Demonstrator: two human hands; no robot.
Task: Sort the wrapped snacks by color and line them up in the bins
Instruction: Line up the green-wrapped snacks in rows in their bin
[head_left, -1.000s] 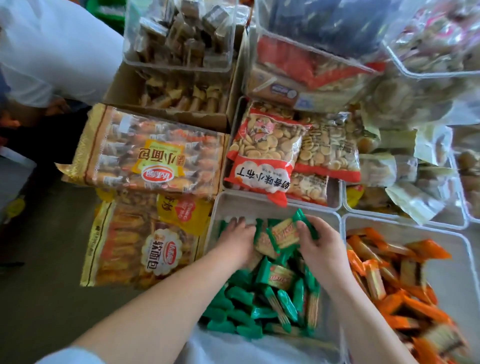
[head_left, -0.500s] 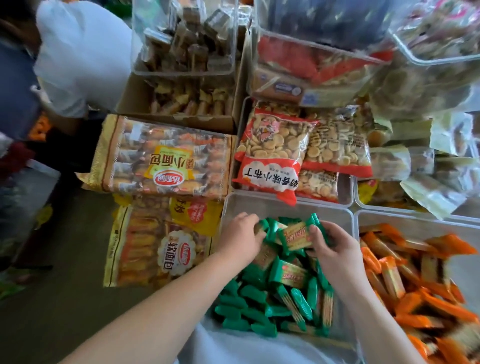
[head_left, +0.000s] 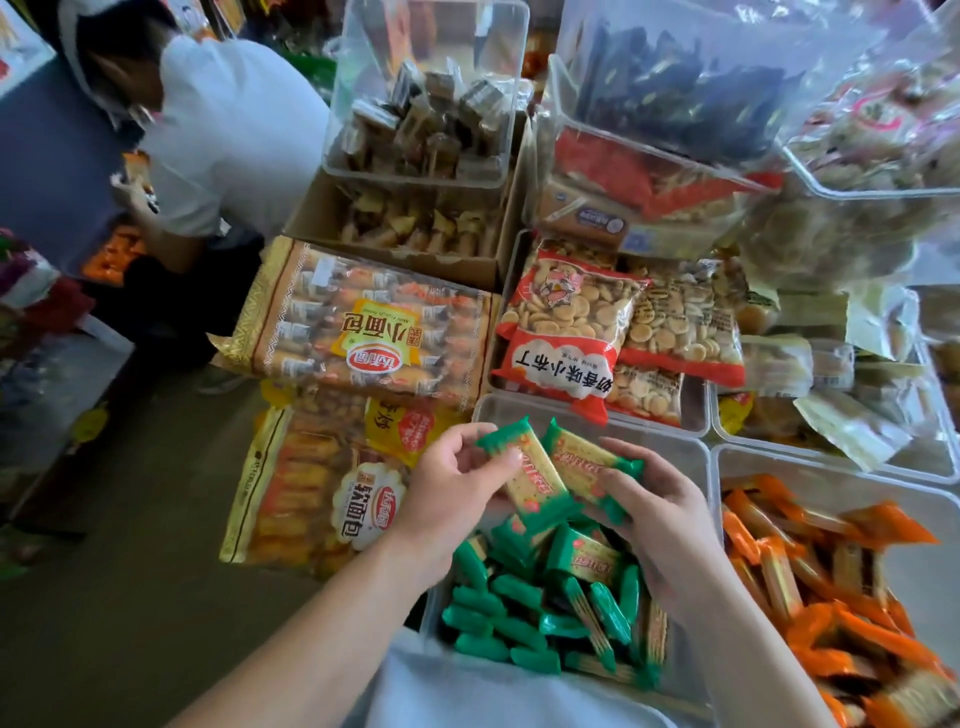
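Raised over the far half of a clear plastic bin (head_left: 675, 452): two flat cracker packets in green-ended wrappers, one per hand. Pinched in the left hand (head_left: 452, 499), thumb on top and fingers curled beneath, the nearer green cracker packet (head_left: 530, 480), slanted from upper left to lower right. Clamped in the right hand (head_left: 667, 525), fingers wrapped over its right end, the second green cracker packet (head_left: 579, 460), just beyond the first and seemingly tucked under its edge, though hard to tell at the overlap. Hands close together, each closed on its own packet.

Below them, inside the same bin, a heap of loose green-wrapped packets (head_left: 545, 603): jumbled toward the middle, lined up on edge in short rows toward the near left corner. Just right of that bin, wall to wall with it, a second clear plastic bin (head_left: 831, 470) filled with orange-wrapped cracker packets (head_left: 831, 587), lying crisscross toward its near right corner.

Beyond the green bin's far edge, red-and-clear bags of small round biscuits (head_left: 566, 322). Left of those, a gold-edged bread bag with a yellow label (head_left: 363, 332); nearer, beside the green bin's left wall, a second gold-edged bread bag with a round white label (head_left: 317, 499). Farther back, an open brown cardboard box (head_left: 410, 228) with a clear tub of brown-wrapped sweets (head_left: 431, 114) on top. At the far left, a person in a white shirt (head_left: 234, 130), bent over.
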